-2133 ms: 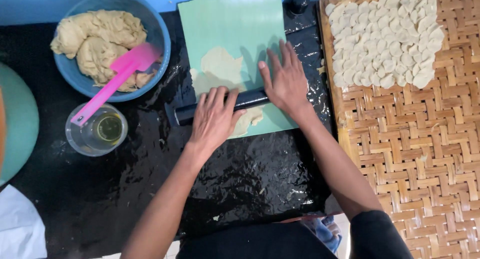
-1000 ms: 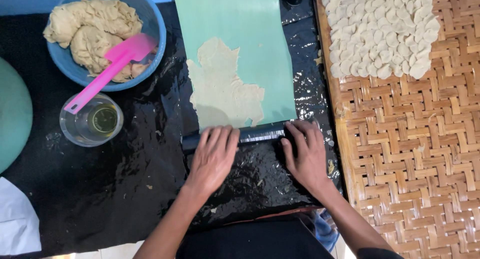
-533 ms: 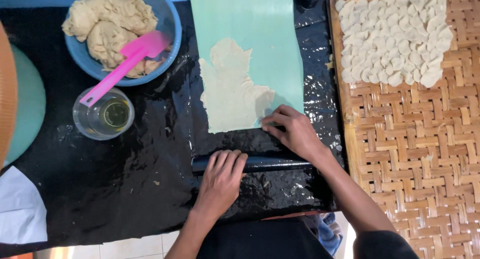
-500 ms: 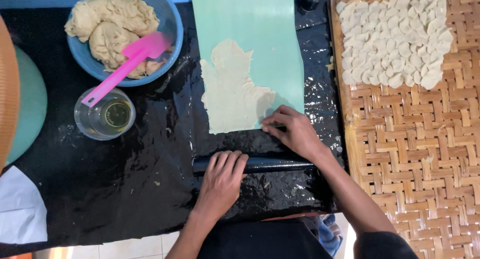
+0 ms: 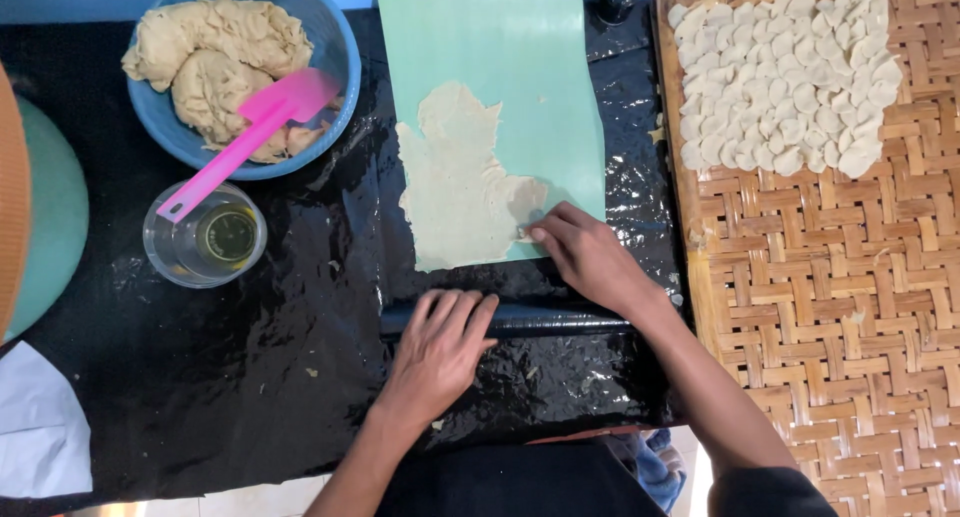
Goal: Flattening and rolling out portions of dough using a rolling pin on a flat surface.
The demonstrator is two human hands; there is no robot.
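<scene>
A thin sheet of pale dough [image 5: 460,182] lies rolled flat on a light green mat [image 5: 520,67]. Below the mat a black rolling pin [image 5: 560,322] lies across the black plastic table cover [image 5: 200,377]. My left hand [image 5: 440,347] rests flat on the pin's left part, fingers together. My right hand [image 5: 590,257] sits at the mat's lower right corner, fingertips touching the dough's edge. Neither hand grips anything.
A blue bowl [image 5: 335,47] at upper left holds lumps of dough and a pink spatula [image 5: 250,132]. A clear cup of oil [image 5: 210,239] stands below it. A woven bamboo tray [image 5: 860,307] on the right carries several small cut dough pieces [image 5: 780,77]. A teal round object [image 5: 45,227] sits at the far left.
The pin rolled down off the mat toward me, leaving the dough spread flat. My right hand left the pin and moved up to the dough's lower right edge. My left hand stayed on the pin.
</scene>
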